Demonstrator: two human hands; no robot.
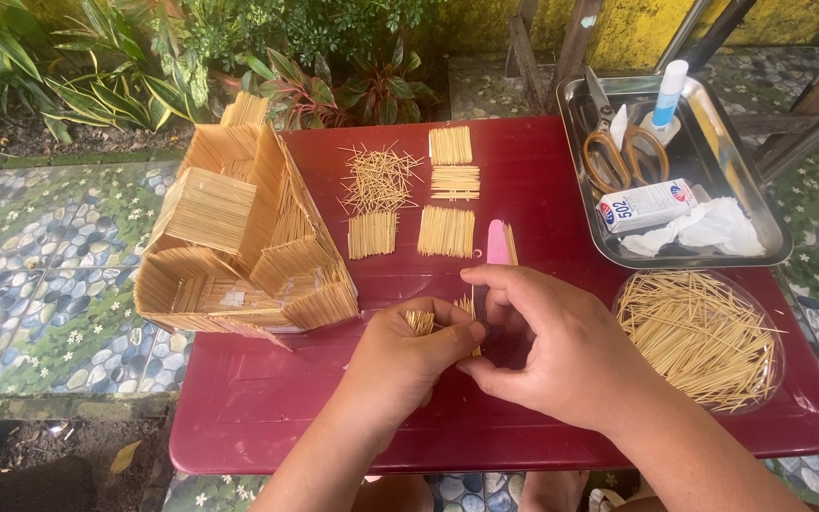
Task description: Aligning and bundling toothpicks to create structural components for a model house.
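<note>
My left hand [408,353] grips a small bundle of toothpicks [420,321] over the red table [267,408], their cut ends poking up between thumb and fingers. My right hand [547,346] is cupped beside it, fingertips touching the same bundle and a few more sticks at its edge. A pink nail file [497,242] lies just beyond my hands. Several flat glued toothpick panels [446,231] and a loose pile of toothpicks [379,177] lie in the middle of the table. A model house made of toothpicks [239,237] stands at the left.
A clear round dish of loose toothpicks [699,338] sits at the right. A metal tray [755,190] at the back right holds scissors [623,152], a glue bottle [668,95], a small glue box [646,206] and a crumpled tissue [703,228]. Plants and tiled ground surround the table.
</note>
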